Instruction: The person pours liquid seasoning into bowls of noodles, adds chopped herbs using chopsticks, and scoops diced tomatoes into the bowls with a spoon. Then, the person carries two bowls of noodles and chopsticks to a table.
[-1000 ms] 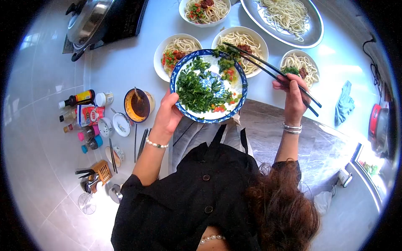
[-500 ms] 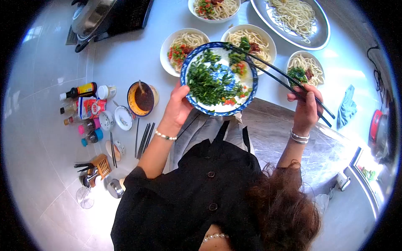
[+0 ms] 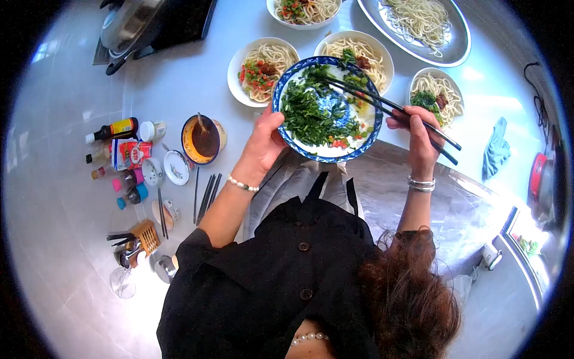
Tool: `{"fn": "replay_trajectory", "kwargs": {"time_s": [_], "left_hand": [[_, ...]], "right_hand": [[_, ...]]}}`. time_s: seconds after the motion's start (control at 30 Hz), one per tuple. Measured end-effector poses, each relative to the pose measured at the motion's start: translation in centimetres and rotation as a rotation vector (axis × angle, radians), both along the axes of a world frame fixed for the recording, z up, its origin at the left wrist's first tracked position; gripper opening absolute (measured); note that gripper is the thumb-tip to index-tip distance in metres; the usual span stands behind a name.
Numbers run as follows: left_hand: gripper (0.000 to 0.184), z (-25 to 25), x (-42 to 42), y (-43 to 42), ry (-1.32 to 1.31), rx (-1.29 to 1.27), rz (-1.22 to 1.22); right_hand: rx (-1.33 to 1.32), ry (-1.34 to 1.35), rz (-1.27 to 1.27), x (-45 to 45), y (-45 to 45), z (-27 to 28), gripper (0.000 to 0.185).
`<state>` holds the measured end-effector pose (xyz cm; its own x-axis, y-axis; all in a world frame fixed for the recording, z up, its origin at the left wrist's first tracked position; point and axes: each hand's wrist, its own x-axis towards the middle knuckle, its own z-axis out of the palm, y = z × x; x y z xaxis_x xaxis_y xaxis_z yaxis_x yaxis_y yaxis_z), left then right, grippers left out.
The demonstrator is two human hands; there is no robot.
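My left hand (image 3: 266,139) grips the left rim of a blue-and-white plate (image 3: 328,159). Chopped greens (image 3: 306,113) cover much of the plate, with bits of chopped red pepper (image 3: 339,143) near its lower right. Black chopsticks (image 3: 412,122) are held in my right hand (image 3: 421,130), their tips among the greens at the top of the plate. Just beyond the plate stands a bowl of noodles (image 3: 376,63) with dark sauce and some greens, partly hidden by the rim. To its left is a noodle bowl (image 3: 238,84) with red and green pepper bits.
A third noodle bowl (image 3: 314,26) stands at the back, near a metal tray of noodles (image 3: 463,48). Another noodle bowl (image 3: 457,102) is at right, a cloth (image 3: 495,149) beyond it. On the left are a sauce bowl (image 3: 186,143), bottles (image 3: 116,128), spare chopsticks (image 3: 207,200) and a pan (image 3: 128,30).
The plate and my left hand have shifted to the right. My right hand has moved left, bringing the chopstick tips from over the noodle bowl back into the greens on the plate.
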<state>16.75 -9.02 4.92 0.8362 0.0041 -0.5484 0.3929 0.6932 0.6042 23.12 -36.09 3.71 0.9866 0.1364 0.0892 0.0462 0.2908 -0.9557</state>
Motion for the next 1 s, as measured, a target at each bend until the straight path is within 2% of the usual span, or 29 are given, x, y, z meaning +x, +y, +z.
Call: {"fn": "replay_trajectory", "kwargs": {"time_s": [0.13, 0.27, 0.4, 0.5, 0.63, 0.73, 0.8, 0.87, 1.0], "left_hand": [[0.044, -0.2, -0.7, 0.7, 0.036, 0.009, 0.045], [0.043, 0.2, -1.8, 1.7, 0.076, 0.044, 0.067], [0.051, 0.0, -3.8, 3.2, 0.029, 0.083, 0.047], [0.049, -0.3, -4.6, 3.8, 0.041, 0.041, 0.097], [0.048, -1.1, -5.3, 4.6, 0.031, -0.052, 0.143], [0.049, -1.3, -5.5, 4.8, 0.037, -0.086, 0.168], [0.05, -1.6, -5.8, 4.5, 0.021, -0.08, 0.196], [0.049, -1.4, -5.7, 4.0, -0.021, -0.055, 0.224], [0.047, -2.1, -6.2, 4.9, -0.033, -0.078, 0.251]], "right_hand": [[-0.051, -0.039, -0.049, 0.3, -1.2, -1.0, 0.022], [0.018, -0.074, -0.096, 0.0, -1.8, -1.1, 0.023], [-0.012, -0.046, -0.196, -0.1, -1.4, -0.9, 0.019], [-0.079, -0.036, -0.152, -0.2, -1.2, -0.8, 0.019], [-0.028, 0.017, -0.227, -0.8, -2.5, -0.9, 0.019], [-0.096, -0.001, -0.166, -1.0, -3.2, -1.0, 0.02], [0.043, -0.003, -0.213, -1.4, -2.8, 0.5, 0.019], [0.251, 0.007, -0.194, -2.0, -2.1, 1.8, 0.019], [0.085, -0.074, 0.203, -2.6, 0.1, 2.3, 0.021]]}}
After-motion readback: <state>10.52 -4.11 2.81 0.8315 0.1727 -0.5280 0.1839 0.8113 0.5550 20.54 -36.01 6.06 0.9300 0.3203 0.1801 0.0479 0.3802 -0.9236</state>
